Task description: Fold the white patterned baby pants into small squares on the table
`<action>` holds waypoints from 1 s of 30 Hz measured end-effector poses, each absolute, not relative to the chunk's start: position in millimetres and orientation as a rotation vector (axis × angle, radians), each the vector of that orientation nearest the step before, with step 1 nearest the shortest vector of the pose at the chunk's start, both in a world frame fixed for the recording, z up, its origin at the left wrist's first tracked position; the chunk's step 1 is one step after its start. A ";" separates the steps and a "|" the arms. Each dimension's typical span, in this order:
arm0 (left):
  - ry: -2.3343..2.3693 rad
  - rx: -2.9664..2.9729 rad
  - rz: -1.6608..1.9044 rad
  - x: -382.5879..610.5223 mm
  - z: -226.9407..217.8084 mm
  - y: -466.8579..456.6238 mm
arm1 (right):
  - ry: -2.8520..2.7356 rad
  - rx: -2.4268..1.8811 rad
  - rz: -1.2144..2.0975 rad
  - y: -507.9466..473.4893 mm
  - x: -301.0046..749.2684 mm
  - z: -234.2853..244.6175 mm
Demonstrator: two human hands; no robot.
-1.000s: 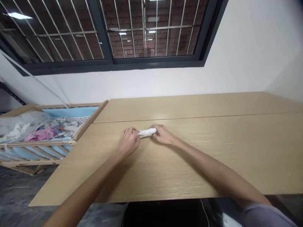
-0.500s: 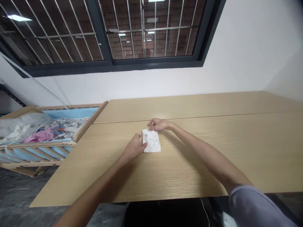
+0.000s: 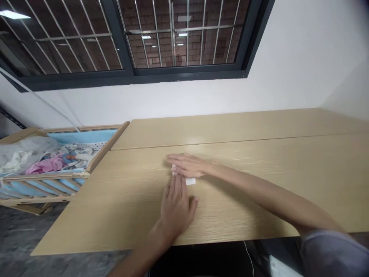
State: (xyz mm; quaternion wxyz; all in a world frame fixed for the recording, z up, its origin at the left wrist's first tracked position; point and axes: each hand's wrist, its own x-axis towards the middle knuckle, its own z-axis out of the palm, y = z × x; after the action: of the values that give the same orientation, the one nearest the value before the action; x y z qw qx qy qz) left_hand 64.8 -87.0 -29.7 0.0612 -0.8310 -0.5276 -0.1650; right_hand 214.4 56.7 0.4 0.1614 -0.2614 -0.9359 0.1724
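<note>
A folded white printed cloth (image 3: 190, 181) lies flat on the light wood table (image 3: 245, 161), mostly hidden under my right hand (image 3: 187, 165). Only its lower edge and a small left corner show. That hand rests across the cloth with its fingers extended towards the left, not gripping it. My left hand (image 3: 176, 206) is flat and spread on the tabletop just below the cloth, near the table's front edge and apart from the cloth. Both hands are a little blurred.
A wooden crib (image 3: 57, 177) with blue padding and heaped clothes stands beyond the table's left edge. A seam crosses the tabletop behind the hands. A white wall and barred window rise beyond the table. A dark floor area with a thin white cable lies below the front edge.
The cloth went from a tight roll held by both hands to a flat folded packet. My right hand has moved over it, and my left hand has slid off it towards me.
</note>
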 end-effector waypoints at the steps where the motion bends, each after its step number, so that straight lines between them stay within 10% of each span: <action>1: -1.621 -2.504 -0.476 70.0 -37.0 -93.0 | -2.730 -0.663 0.524 46.6 212.2 -0.5; 19: -1.715 -2.433 -0.481 80.5 -70.4 -97.6 | -2.733 -0.860 0.602 105.0 231.5 -39.3; 30: -2.072 -2.287 -0.176 36.8 -6.8 -50.2 | -2.174 -1.206 0.498 95.9 251.9 -21.5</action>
State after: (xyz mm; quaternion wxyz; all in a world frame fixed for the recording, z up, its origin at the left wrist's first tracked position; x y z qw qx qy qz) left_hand 36.8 -50.2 -6.8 0.0252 -0.7397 -0.6700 -0.0568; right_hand 251.9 95.9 -21.5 0.2986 -0.4539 -0.8183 0.1876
